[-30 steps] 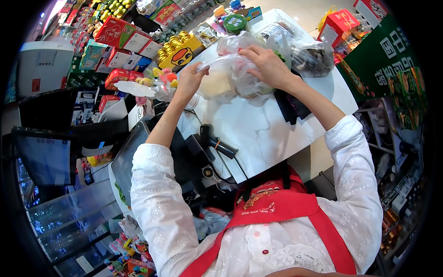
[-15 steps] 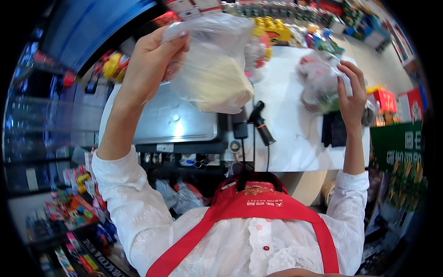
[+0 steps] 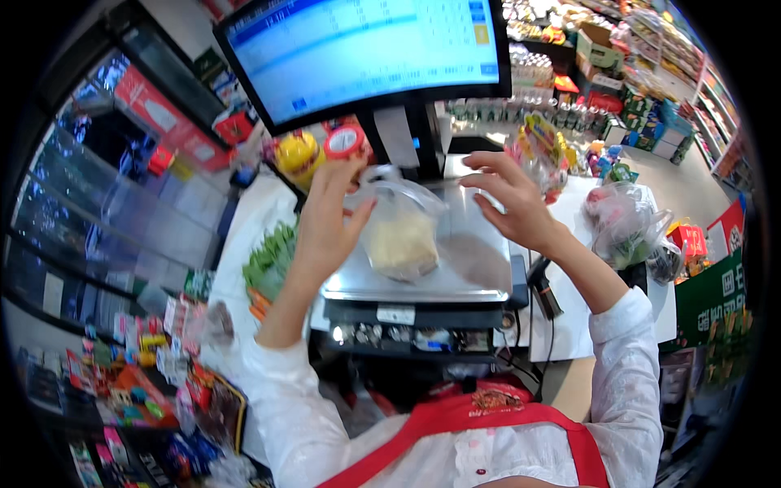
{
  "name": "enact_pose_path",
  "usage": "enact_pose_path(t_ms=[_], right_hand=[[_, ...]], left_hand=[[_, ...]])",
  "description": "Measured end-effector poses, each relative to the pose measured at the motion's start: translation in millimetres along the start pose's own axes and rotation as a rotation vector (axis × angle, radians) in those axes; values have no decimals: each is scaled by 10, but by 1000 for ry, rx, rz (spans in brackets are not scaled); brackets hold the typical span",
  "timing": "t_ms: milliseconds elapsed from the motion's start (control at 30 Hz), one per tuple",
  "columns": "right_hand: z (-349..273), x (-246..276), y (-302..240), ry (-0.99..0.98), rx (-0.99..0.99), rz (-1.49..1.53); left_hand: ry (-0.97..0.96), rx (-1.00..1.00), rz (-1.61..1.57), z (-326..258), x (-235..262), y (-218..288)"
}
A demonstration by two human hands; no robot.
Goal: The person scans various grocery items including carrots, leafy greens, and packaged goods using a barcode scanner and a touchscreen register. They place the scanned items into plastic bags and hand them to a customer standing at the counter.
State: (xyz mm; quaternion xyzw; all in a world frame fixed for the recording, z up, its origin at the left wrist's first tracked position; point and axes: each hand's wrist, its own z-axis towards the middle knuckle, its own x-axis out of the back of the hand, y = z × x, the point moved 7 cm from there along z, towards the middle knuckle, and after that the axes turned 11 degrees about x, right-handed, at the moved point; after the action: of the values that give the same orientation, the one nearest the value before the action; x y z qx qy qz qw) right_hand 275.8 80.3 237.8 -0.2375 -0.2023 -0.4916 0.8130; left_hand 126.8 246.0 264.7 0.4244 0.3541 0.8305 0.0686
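A clear plastic bag with a pale yellow block [image 3: 402,246] inside rests on the metal scale plate [image 3: 476,285]. Its loose top is bunched upward. My left hand [image 3: 327,218] is beside the bag's upper left, thumb and fingers apart; whether they still touch the plastic is hard to see. Over the right rear part of the plate, my right hand [image 3: 514,203] hovers open with curved, spread fingers and holds nothing. Leafy greens with orange carrots [image 3: 272,264] lie left of the scale, behind my left forearm.
A large monitor [image 3: 366,57] stands behind the scale. The black handheld scanner [image 3: 543,289] lies to its right, its cable hanging over the counter edge. Farther right sits a filled plastic bag [image 3: 625,224]. Snack packages [image 3: 142,366] crowd the lower left.
The bagged block has gone from my raised left hand down onto the scale plate. My right hand has moved left from near the filled bag to above the scale. The view has shifted left.
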Motion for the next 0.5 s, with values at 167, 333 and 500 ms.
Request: enact_pose_path(t_ms=[167, 333, 500], right_hand=[[741, -91, 41, 141, 83, -276], [1048, -353, 165, 145, 49, -457], [1246, -481, 159, 143, 5, -524]], left_hand=[[146, -99, -13, -318, 548, -87], [90, 4, -75, -394, 760, -591], [81, 23, -60, -401, 791, -839]])
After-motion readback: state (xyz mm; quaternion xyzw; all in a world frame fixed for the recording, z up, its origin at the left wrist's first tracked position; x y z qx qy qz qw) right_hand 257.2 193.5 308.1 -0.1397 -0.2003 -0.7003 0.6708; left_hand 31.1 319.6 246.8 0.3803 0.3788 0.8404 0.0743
